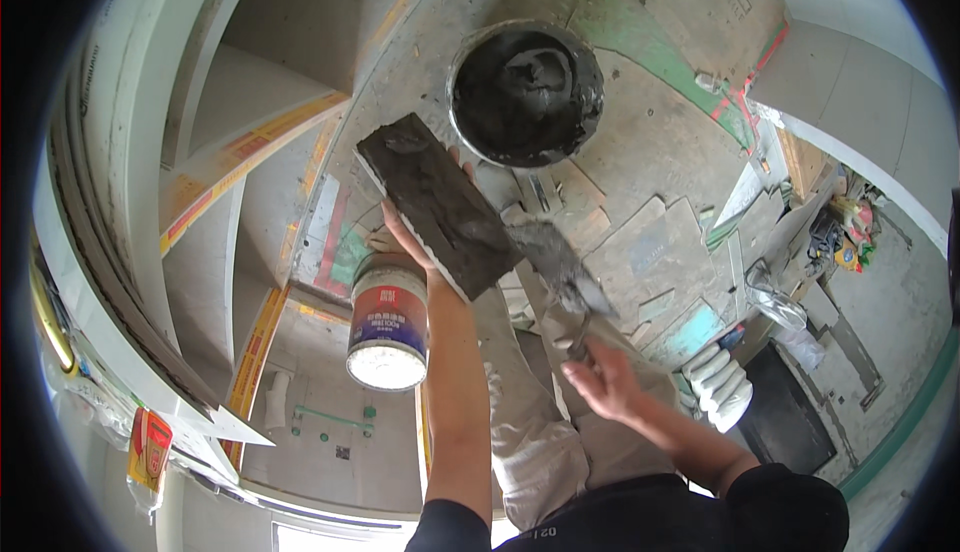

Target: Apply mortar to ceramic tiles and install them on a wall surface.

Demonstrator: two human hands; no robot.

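My left hand (pixel 410 237) holds a narrow rectangular slab (pixel 430 197) from beneath, its upper face coated in dark grey paste. My right hand (pixel 600 382) is closed on the handle of a trowel (pixel 560 267), whose paste-smeared, motion-blurred blade is beside the slab's lower right end. A round bucket (pixel 525 102) of dark wet paste stands on the floor above both hands. A cylindrical can (pixel 385 322) with a red and blue label is just left of my left forearm.
White built-in shelving (pixel 250 112) with taped edges lines the left. Board offcuts (pixel 650 242) and green tape lie on the dusty floor. At right are a grey ledge (pixel 850 82), bags (pixel 850 232), white gloves (pixel 715 387) and a dark rectangular panel (pixel 780 422). My legs (pixel 520 412) are below me.
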